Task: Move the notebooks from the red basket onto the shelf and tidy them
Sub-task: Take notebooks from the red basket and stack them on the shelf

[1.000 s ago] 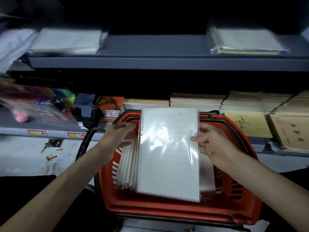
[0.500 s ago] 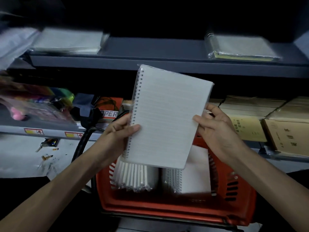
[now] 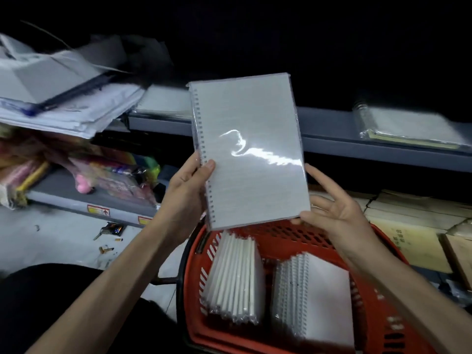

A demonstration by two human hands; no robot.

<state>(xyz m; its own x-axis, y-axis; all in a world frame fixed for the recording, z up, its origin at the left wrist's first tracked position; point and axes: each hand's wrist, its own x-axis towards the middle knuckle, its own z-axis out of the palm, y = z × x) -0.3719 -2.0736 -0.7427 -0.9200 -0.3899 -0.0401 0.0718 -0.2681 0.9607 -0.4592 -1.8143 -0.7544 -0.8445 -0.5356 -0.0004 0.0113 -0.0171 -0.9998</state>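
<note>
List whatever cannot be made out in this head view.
All head view.
- Left hand fingers: behind the held notebook.
- Shelf middle: hidden by that notebook.
- Red basket near rim: cut off by bottom edge.
- Far-right notebooks: motion blur, count unclear.
- Print on brown books: too small.

The grey shelf point(image 3: 329, 123) carries a left notebook stack point(image 3: 163, 102) and, well apart, a right notebook stack point(image 3: 408, 126).

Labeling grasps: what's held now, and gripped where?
A wrapped spiral notebook: the left hand pinches its spiral edge; the right hand, fingers spread, touches its lower right corner.
</note>
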